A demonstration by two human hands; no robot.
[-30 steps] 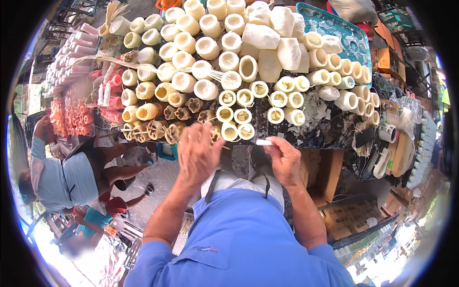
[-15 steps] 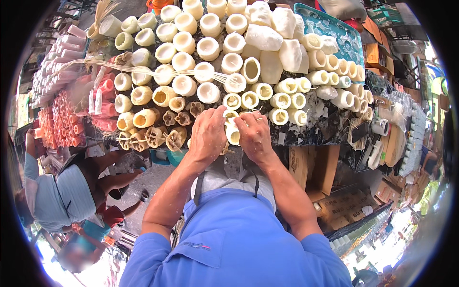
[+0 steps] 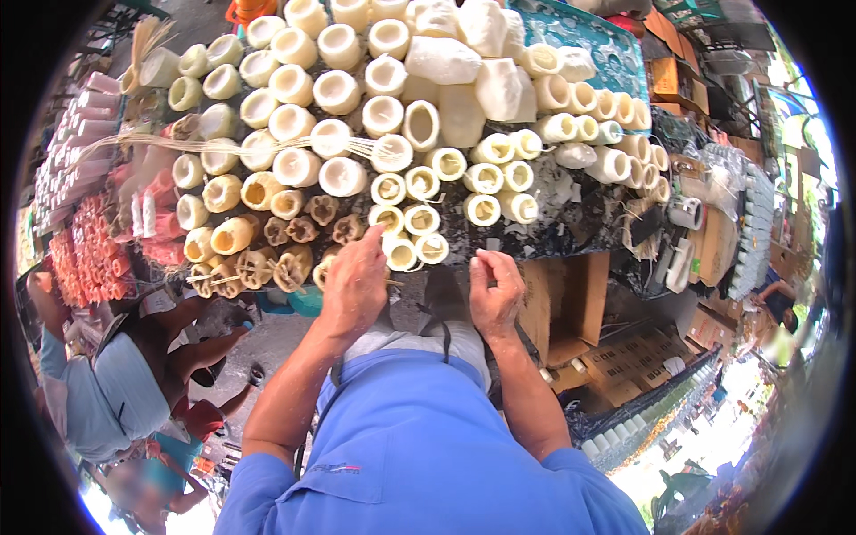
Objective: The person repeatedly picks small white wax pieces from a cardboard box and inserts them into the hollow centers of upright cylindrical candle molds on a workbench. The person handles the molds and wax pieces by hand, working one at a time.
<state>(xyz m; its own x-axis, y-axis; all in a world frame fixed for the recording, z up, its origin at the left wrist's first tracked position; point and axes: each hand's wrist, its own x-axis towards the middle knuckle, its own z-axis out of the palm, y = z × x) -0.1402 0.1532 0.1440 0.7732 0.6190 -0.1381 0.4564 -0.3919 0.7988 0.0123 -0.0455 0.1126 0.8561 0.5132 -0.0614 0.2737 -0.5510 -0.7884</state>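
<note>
Here the person in the blue shirt (image 3: 419,455) stands at the near edge of a dark table (image 3: 571,234) crowded with hollow cream and yellow candles. The left hand (image 3: 355,283) lies palm down at that edge, fingers curled and resting against a small cream candle (image 3: 400,254) in the front row; whether it actually grips the candle I cannot tell, since the palm covers the contact. A thin stick (image 3: 394,283) pokes out from under that hand on its right side. The right hand (image 3: 496,290) hangs just off the table's near edge, a little apart from the left hand, its fingers bent in together as if pinching something small, but what sits between the fingertips is too small to make out. Just beyond the small cream candle, farther onto the table, sit more round candles (image 3: 422,219) in rows, growing larger toward the far side, where big white blocks (image 3: 443,61) are piled. To the left of the left hand, along the same edge, stand brownish flower-shaped candles (image 3: 292,267), with pale sticks (image 3: 214,147) laid across the rows beyond them. Past the table's left end are red candles (image 3: 85,254), and another person in a light blue top (image 3: 116,401) bends below them. Under the table's right part stands an open cardboard box (image 3: 571,303).
</note>
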